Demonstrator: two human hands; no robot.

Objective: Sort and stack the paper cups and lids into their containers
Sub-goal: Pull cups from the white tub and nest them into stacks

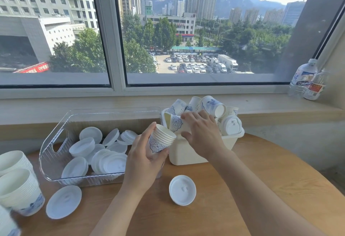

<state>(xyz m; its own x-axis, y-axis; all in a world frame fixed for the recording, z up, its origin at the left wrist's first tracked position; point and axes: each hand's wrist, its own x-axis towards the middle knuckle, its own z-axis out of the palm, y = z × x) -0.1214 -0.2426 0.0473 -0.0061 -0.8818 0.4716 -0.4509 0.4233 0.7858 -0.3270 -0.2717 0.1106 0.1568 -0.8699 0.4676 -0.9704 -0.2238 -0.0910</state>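
The left hand (144,153) has its grip wrapped round a nested stack of cups (162,139), thumb on the near side and fingers behind, holding it tilted with the open mouths pointing up and to the right. The stack is white with a blue pattern and hangs above the surface, between the two containers. The right hand (202,133) reaches into the white bin (186,154); its fingers curl over a patterned cup (176,122) at the bin's near edge and the thumb rests against the bin's front wall, but whether the grip has closed on the cup I cannot tell. The bin holds a jumble of loose cups (211,105) lying at all angles, with a lid (231,125) among them on the right.

Just left of the bin stands a clear tray (56,140) with many white lids (110,163) heaped inside. On the wooden surface (261,189) one lid (182,190) lies below the bin and another lid (64,201) lies in front of the tray. Two tall cup stacks (18,185) stand at the far left edge. Two plastic bottles (306,80) stand on the window ledge (261,103) at the right.
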